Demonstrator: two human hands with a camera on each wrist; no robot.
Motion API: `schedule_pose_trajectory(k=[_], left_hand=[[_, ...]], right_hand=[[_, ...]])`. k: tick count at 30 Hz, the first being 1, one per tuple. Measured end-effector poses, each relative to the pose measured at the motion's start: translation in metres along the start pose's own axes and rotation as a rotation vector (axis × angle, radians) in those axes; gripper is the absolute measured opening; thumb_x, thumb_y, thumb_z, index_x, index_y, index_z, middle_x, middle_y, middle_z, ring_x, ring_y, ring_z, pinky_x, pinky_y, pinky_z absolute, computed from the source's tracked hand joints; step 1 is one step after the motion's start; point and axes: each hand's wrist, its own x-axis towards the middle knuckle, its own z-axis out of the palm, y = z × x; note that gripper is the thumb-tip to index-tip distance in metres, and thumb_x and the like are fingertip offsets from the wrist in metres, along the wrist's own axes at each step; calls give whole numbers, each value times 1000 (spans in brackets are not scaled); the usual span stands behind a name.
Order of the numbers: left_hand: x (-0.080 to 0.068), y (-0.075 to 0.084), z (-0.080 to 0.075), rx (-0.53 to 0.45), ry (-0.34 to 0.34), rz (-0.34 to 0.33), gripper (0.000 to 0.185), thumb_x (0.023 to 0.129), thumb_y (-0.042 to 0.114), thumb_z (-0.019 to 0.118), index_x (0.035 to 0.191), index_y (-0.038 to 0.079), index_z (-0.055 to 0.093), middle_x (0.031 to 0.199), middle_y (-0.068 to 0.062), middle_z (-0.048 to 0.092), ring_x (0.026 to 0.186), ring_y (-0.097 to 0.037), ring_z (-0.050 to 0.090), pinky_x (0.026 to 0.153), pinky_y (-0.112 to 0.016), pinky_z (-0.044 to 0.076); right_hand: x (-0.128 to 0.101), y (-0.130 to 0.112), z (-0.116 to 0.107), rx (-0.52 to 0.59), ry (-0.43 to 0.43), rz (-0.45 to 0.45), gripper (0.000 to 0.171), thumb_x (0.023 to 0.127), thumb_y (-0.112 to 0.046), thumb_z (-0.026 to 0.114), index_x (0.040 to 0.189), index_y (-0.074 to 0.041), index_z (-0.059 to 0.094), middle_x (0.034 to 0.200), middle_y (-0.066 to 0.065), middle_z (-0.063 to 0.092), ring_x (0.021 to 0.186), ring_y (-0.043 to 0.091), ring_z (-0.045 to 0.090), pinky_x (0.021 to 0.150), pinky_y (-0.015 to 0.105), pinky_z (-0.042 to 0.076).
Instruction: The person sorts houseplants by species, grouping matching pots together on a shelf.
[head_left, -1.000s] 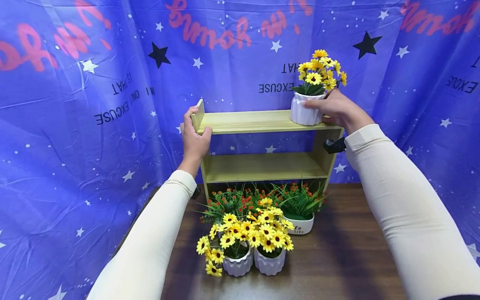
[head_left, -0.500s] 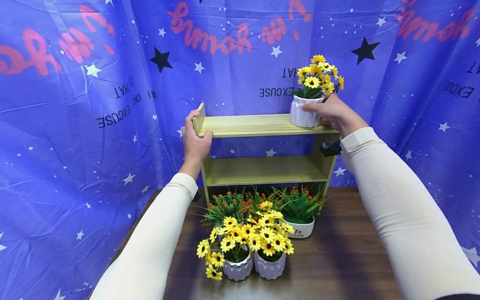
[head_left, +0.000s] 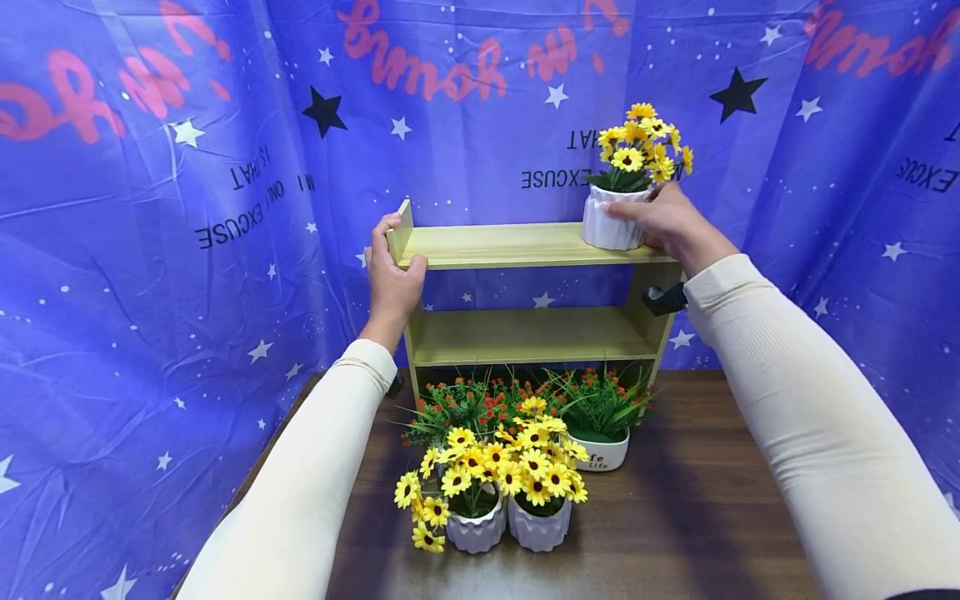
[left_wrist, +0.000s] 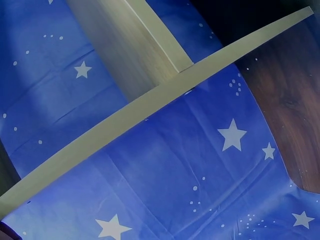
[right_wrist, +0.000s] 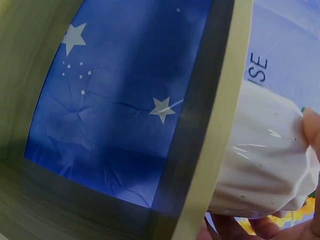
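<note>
At the right end of the wooden shelf's [head_left: 495,244] top board stands a white fluted flowerpot [head_left: 609,223] of yellow flowers. My right hand [head_left: 678,221] grips this pot from the right, thumb across its front. The right wrist view shows the white pot [right_wrist: 270,155] upright against the board, with fingertips around it. My left hand [head_left: 393,283] holds the raised left side panel [head_left: 400,231], fingers over the outside and thumb at the front edge. In the left wrist view the shelf's side edge [left_wrist: 135,112] crosses diagonally; little of the hand shows there.
Two white pots of yellow flowers [head_left: 476,529] stand on the brown table [head_left: 660,533] in front. Behind them are red-flowered plants, one in a white oval planter [head_left: 603,454] with lettering. The middle board [head_left: 525,335] lies below the top one. A blue star-printed curtain [head_left: 465,167] hangs behind.
</note>
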Motion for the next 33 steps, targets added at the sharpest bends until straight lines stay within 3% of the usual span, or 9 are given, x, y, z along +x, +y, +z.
schedule_pose_trajectory(k=[3, 8, 14, 20, 29, 33], left_hand=[[0, 0, 1, -3, -10, 1, 59, 75, 6, 61, 131, 16, 48, 143, 15, 49, 109, -25, 41, 89, -35, 38], [1, 0, 2, -4, -2, 23, 58, 75, 6, 61, 131, 14, 48, 144, 14, 49, 110, -26, 41, 91, -35, 36], [4, 0, 2, 1, 23, 48, 58, 75, 5, 61, 131, 12, 48, 144, 10, 50, 110, -27, 43, 91, -35, 36], [4, 0, 0, 3, 27, 48, 57, 74, 3, 62, 130, 11, 49, 142, 12, 51, 111, -26, 43, 93, -34, 36], [2, -2, 0, 9, 28, 36, 58, 74, 4, 61, 130, 12, 49, 140, 12, 52, 106, -27, 43, 89, -35, 36], [2, -1, 1, 13, 26, 31, 58, 75, 5, 62, 130, 14, 49, 140, 12, 52, 106, -27, 43, 88, -35, 36]], right_hand=[[-5, 1, -2, -51, 13, -12, 75, 90, -34, 70, 143, 5, 34, 126, 11, 46, 99, 16, 54, 84, 30, 50], [-19, 1, -8, -132, 41, -10, 97, 90, -46, 66, 154, 3, 13, 154, 21, 27, 123, 28, 43, 99, 42, 44], [-49, 14, -10, -153, 125, -170, 85, 90, -39, 70, 150, 3, 26, 149, 25, 37, 124, 33, 43, 89, 34, 46], [-78, 45, -5, -92, 125, -253, 82, 91, -32, 71, 150, 3, 28, 150, 25, 37, 133, 39, 41, 104, 49, 40], [-115, 86, 1, -130, 132, -310, 73, 92, -31, 70, 148, 1, 34, 143, 22, 46, 124, 32, 50, 81, 15, 44], [-128, 109, 6, -115, 131, -369, 65, 93, -18, 69, 144, 6, 37, 137, 24, 49, 109, 12, 58, 77, 10, 45]])
